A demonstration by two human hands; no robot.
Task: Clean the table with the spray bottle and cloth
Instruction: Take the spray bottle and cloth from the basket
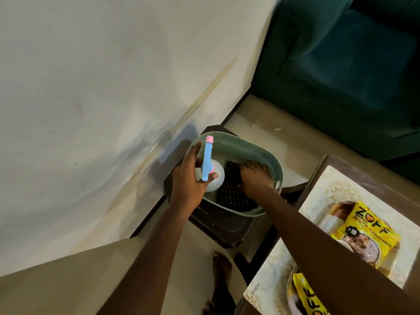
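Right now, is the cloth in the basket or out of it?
In: the cloth lies inside the basket, the right hand on it.

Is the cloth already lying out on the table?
No, the dark cloth lies inside the green basket, under the right hand, while the left hand holds the spray bottle.

White round plastic spray bottle (214, 178), blue head, pink nozzle tip: upright, gripped by left hand (186, 178) at left rim of green mesh basket (261, 153). Dark checked cloth (229, 194) crumpled inside basket. Brown wooden table (368, 178) to the right.
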